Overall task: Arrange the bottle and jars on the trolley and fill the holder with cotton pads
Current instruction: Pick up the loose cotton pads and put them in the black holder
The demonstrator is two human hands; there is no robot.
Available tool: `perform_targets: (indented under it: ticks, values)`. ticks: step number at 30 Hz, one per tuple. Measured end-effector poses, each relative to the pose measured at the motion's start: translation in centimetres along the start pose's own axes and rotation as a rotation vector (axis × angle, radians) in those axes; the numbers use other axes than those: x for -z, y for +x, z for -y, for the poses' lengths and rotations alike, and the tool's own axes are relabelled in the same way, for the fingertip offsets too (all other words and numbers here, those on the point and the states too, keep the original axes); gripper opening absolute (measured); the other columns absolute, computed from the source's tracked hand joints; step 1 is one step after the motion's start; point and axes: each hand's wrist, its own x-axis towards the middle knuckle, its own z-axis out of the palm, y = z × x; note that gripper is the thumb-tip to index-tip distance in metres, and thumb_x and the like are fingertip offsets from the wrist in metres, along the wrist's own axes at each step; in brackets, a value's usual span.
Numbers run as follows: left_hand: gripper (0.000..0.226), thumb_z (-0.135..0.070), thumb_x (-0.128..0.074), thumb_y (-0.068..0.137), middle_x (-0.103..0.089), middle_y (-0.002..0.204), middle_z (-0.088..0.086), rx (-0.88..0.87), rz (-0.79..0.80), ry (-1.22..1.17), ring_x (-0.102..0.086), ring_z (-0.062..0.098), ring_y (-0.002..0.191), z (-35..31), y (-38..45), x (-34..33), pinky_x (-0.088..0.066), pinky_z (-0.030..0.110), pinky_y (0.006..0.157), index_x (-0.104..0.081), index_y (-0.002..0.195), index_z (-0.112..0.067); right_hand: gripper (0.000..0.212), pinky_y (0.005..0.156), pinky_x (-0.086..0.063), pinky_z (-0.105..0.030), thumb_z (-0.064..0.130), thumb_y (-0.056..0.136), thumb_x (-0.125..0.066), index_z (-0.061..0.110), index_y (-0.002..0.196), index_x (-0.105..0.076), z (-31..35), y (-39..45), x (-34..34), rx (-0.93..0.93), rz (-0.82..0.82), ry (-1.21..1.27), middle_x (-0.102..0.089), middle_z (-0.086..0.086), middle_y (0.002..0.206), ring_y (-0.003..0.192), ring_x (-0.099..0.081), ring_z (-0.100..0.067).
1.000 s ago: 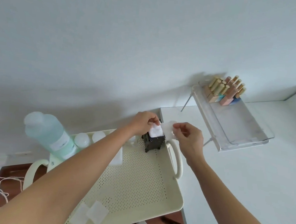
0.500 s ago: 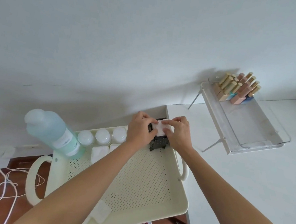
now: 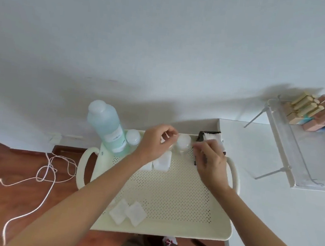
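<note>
A cream perforated trolley tray (image 3: 170, 193) carries a pale green bottle (image 3: 105, 125) at its back left. Beside the bottle stands a small white jar (image 3: 133, 136), and a second jar (image 3: 183, 143) is further right. A dark holder (image 3: 201, 136) with white cotton pads (image 3: 214, 137) in its top sits at the back right corner. My right hand (image 3: 211, 166) lies over the holder's front, fingers against it. My left hand (image 3: 155, 142) hovers over the jar row with loosely curled fingers and nothing visible in it. Loose pads lie under it (image 3: 163, 162) and at the front left (image 3: 128, 211).
A white table (image 3: 278, 215) adjoins the trolley's right side. On it stands a clear raised tray (image 3: 314, 158) with several gold and pink cosmetic tubes (image 3: 317, 113). A pale cord (image 3: 46, 172) trails across the wooden floor to the left. The wall is close behind.
My left hand has left the holder and moved left over the jars. My right hand stays at the holder, lower on its front. The camera view has shifted left.
</note>
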Motion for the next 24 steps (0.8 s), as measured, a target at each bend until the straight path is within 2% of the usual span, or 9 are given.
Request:
perform_targets:
  ticks: [1,3,7,9,11,15,18,21,24]
  values:
    - [0.006,-0.016,-0.066,0.086,-0.067,0.085,-0.004,0.045,0.025,0.032,-0.06,0.01,0.073,1.2,-1.3,1.8,-0.048,0.018,0.069,-0.069,0.09,-0.013,0.008,0.06,-0.049,-0.022,0.008,0.09,-0.063,0.009,0.094,-0.069,0.7,-1.1,-0.9,0.056,0.088,0.033,-0.056,-0.001,0.086,0.066,-0.053,-0.01]
    - [0.006,-0.014,-0.063,0.087,-0.069,0.088,-0.002,0.168,0.122,0.163,-0.062,0.012,0.076,3.8,-3.7,4.9,-0.05,0.024,0.072,-0.069,0.088,-0.015,0.007,0.06,-0.053,-0.028,0.01,0.09,-0.063,0.012,0.094,-0.069,1.6,-3.3,-3.4,0.078,0.334,0.063,-0.059,0.002,0.085,0.064,-0.056,-0.009]
    - [0.026,-0.001,-0.051,0.091,-0.063,0.114,0.003,0.445,0.399,0.471,-0.058,0.014,0.094,9.1,-8.7,6.9,-0.047,0.027,0.082,-0.064,0.11,-0.013,0.017,0.081,-0.053,-0.035,0.023,0.092,-0.058,0.02,0.108,-0.065,3.2,-6.9,-8.5,-0.011,0.812,-0.013,-0.061,0.002,0.102,0.085,-0.061,-0.015]
    - [0.042,0.01,-0.046,0.087,-0.053,0.122,0.008,0.47,0.503,0.652,-0.056,0.022,0.101,10.6,-10.7,6.2,-0.049,0.033,0.082,-0.056,0.121,-0.013,0.026,0.086,-0.05,-0.035,0.026,0.093,-0.058,0.021,0.118,-0.059,4.2,-8.0,-10.5,-0.038,0.958,-0.067,-0.057,-0.001,0.112,0.097,-0.059,-0.019]
    - [0.049,0.015,-0.047,0.083,-0.045,0.123,0.012,0.417,0.566,0.834,-0.051,0.027,0.105,11.3,-12.3,5.1,-0.046,0.034,0.075,-0.048,0.125,-0.01,0.036,0.088,-0.049,-0.037,0.028,0.091,-0.059,0.022,0.126,-0.052,4.8,-9.1,-12.1,-0.046,1.049,-0.118,-0.052,-0.003,0.118,0.105,-0.057,-0.024]
    - [0.055,0.011,-0.055,0.079,-0.042,0.125,0.014,0.411,0.532,0.946,-0.053,0.03,0.102,12.3,-14.2,3.3,-0.045,0.036,0.078,-0.038,0.128,-0.01,0.046,0.088,-0.046,-0.036,0.032,0.086,-0.065,0.024,0.127,-0.045,5.0,-10.6,-13.7,-0.047,1.089,-0.202,-0.046,-0.005,0.122,0.112,-0.048,-0.025]
    - [0.052,0.011,-0.053,0.079,-0.048,0.117,0.014,0.458,0.471,0.93,-0.06,0.03,0.091,12.8,-14.7,3.0,-0.045,0.036,0.069,-0.038,0.124,-0.009,0.034,0.088,-0.046,-0.035,0.026,0.088,-0.063,0.022,0.119,-0.051,4.8,-11.0,-14.0,-0.052,1.051,-0.199,-0.047,-0.005,0.12,0.112,-0.046,-0.024]
    - [0.039,0.01,-0.047,0.084,-0.058,0.107,0.011,0.515,0.516,0.854,-0.063,0.028,0.089,13.0,-14.8,2.9,-0.047,0.036,0.067,-0.046,0.118,-0.007,0.022,0.087,-0.047,-0.034,0.022,0.09,-0.06,0.016,0.112,-0.057,4.0,-11.2,-13.5,-0.076,1.036,-0.21,-0.048,-0.005,0.118,0.11,-0.047,-0.024]
    - [0.017,-0.003,-0.051,0.087,-0.062,0.093,0.0,0.563,0.468,0.615,-0.06,0.021,0.085,12.1,-13.9,3.7,-0.044,0.028,0.066,-0.06,0.096,-0.013,0.016,0.083,-0.047,-0.032,0.018,0.09,-0.059,0.013,0.105,-0.059,3.2,-10.8,-12.7,-0.164,0.985,-0.159,-0.056,-0.006,0.113,0.102,-0.054,-0.023]
